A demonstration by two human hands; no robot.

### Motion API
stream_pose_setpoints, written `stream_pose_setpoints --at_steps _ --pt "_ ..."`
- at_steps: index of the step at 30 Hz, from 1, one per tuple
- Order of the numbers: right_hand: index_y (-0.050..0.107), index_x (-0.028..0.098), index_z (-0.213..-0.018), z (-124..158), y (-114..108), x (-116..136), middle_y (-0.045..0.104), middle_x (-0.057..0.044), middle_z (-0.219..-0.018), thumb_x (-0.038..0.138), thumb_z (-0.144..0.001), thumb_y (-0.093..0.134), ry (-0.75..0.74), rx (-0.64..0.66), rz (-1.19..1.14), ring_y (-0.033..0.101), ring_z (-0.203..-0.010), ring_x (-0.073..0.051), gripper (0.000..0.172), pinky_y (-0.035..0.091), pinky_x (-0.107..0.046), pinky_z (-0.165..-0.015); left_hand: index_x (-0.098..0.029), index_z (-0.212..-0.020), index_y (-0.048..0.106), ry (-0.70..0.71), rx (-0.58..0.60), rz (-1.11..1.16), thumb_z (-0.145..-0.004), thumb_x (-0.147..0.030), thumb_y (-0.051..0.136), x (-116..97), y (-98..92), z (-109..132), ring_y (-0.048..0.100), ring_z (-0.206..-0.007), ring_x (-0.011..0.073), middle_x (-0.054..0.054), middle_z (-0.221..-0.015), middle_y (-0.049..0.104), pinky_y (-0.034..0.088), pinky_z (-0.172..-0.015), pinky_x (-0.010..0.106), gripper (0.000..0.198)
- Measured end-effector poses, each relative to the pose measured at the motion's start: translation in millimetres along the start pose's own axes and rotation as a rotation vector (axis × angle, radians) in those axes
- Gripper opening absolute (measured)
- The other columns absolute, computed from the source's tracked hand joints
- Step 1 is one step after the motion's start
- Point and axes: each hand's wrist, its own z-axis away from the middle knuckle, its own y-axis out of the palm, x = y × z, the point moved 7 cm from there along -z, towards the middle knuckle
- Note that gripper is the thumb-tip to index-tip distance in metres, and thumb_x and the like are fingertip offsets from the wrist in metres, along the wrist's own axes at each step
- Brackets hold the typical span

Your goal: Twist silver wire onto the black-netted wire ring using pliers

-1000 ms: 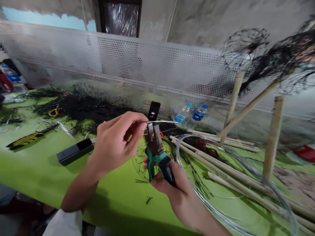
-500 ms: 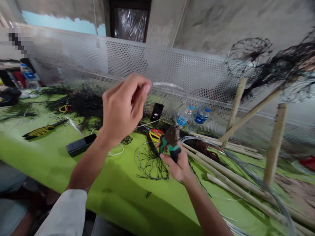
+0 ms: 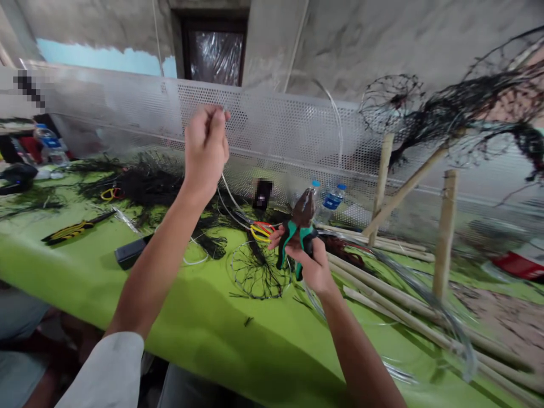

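Observation:
My left hand [image 3: 206, 153] is raised in front of the perforated panel, its fingers pinched on a thin pale wire. Below that hand the wire [image 3: 232, 198] curves down towards the table, and a blurred wire arc [image 3: 334, 107] shows to the right. In my right hand [image 3: 312, 263] are pliers [image 3: 300, 229] with green and black handles, jaws pointing up. Just left of them, on the green table, lies a round wire hoop [image 3: 233, 272] filled with black netted strands. Red and yellow handled scissors [image 3: 261, 229] rest behind the hoop.
Bamboo poles [image 3: 382, 294] and coiled clear wire [image 3: 419, 289] lie on the right; upright sticks [image 3: 446, 232] stand there. Water bottles [image 3: 334, 201] and a phone [image 3: 262, 194] stand near the panel [image 3: 272, 124]. Yellow-black pliers [image 3: 76, 228] and a dark box [image 3: 130, 255] are left.
My left hand has risen and shifted slightly left with the wire, which now curves differently. The pliers in my right hand have turned more upright, and their handles are spread apart.

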Motion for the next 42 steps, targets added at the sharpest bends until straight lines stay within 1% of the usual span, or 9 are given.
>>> stream_pose_setpoints --at_steps 6,11,14,18,20,24,31,36,42 --pt "0.074 0.023 -0.102 70 -20 8 0.077 -0.008 -0.092 0.035 -0.087 0.071 0.099 0.012 0.006 0.073 -0.086 -0.030 0.020 0.059 -0.044 -0.078 -0.024 -0.083 0.058 -0.360 -0.080 0.606 -0.101 -0.030 0.063 21 10.5 59 0.024 -0.042 0.0059 -0.010 -0.058 0.027 0.019 -0.042 0.025 0.020" --pt "0.071 0.029 -0.113 122 -81 30 0.069 -0.009 -0.078 0.053 -0.086 0.071 0.081 -0.223 -0.153 0.065 -0.061 -0.027 0.036 0.052 -0.041 -0.052 -0.019 -0.079 0.060 -0.567 -0.025 0.747 -0.101 -0.026 0.062 45 17.9 75 0.023 -0.040 0.0037 -0.010 -0.057 0.023 0.018 -0.039 0.020 0.023" --pt "0.072 0.030 -0.101 112 -128 37 0.057 -0.002 -0.065 0.055 -0.075 0.077 -0.019 -0.415 -0.158 0.054 -0.051 -0.019 0.037 0.041 -0.034 -0.045 -0.016 -0.082 0.062 -0.748 0.039 0.812 -0.103 -0.024 0.059 76 31.7 91 0.025 -0.041 0.0024 -0.010 -0.058 0.029 0.022 -0.039 0.016 0.022" --pt "0.070 0.029 -0.101 73 -162 -13 0.066 -0.001 -0.075 0.040 -0.069 0.074 0.160 -0.517 -0.145 0.063 -0.057 -0.018 0.034 0.037 -0.027 -0.041 -0.015 -0.117 0.065 -1.017 0.163 0.854 -0.102 -0.039 0.064 118 59.5 135 0.067 -0.085 0.0139 0.006 -0.106 0.069 0.061 -0.074 0.030 0.028" --pt "0.071 0.026 -0.104 57 -157 -45 0.073 -0.005 -0.081 0.032 -0.065 0.072 0.248 -0.479 -0.124 0.070 -0.064 -0.023 0.039 0.040 -0.026 -0.040 -0.017 -0.129 0.063 -1.130 0.229 0.869 -0.101 -0.040 0.065 131 73.5 165 0.068 -0.108 0.0219 0.010 -0.128 0.066 0.061 -0.092 0.042 0.037" --pt "0.072 0.023 -0.109 43 -108 -83 0.079 -0.013 -0.102 0.029 -0.067 0.063 0.382 -0.270 -0.097 0.077 -0.084 -0.030 0.043 0.056 -0.032 -0.049 -0.016 -0.133 0.061 -1.280 0.343 0.914 -0.101 -0.040 0.066 138 95.8 214 0.066 -0.114 0.0245 0.011 -0.133 0.064 0.060 -0.097 0.046 0.041" --pt "0.071 0.021 -0.121 50 -18 -82 0.078 -0.010 -0.115 0.019 -0.074 0.066 0.380 0.021 0.192 0.074 -0.107 -0.031 0.047 0.061 -0.049 -0.093 -0.014 -0.121 0.064 -1.321 0.440 1.009 -0.101 -0.038 0.065 120 104.2 240 0.068 -0.091 0.0165 0.007 -0.112 0.068 0.062 -0.078 0.033 0.031" --pt "0.054 0.017 -0.145 63 0 -80 0.069 -0.015 -0.133 0.012 -0.079 0.060 0.221 -0.002 0.511 0.066 -0.122 -0.034 0.067 0.050 -0.053 -0.109 -0.013 -0.084 0.060 -1.301 0.474 1.116 -0.093 -0.039 0.076 81 96.0 243 0.024 -0.043 0.0013 -0.010 -0.062 0.031 0.021 -0.037 0.013 0.031" --pt "0.045 0.021 -0.151 70 -6 -85 0.062 -0.016 -0.142 0.015 -0.086 0.059 0.058 -0.015 0.724 0.062 -0.127 -0.034 0.066 0.052 -0.054 -0.108 -0.014 -0.080 0.060 -1.288 0.566 1.213 -0.095 -0.039 0.073 41 89.2 242 0.016 -0.044 0.0015 -0.010 -0.063 0.027 0.017 -0.038 0.012 0.032"
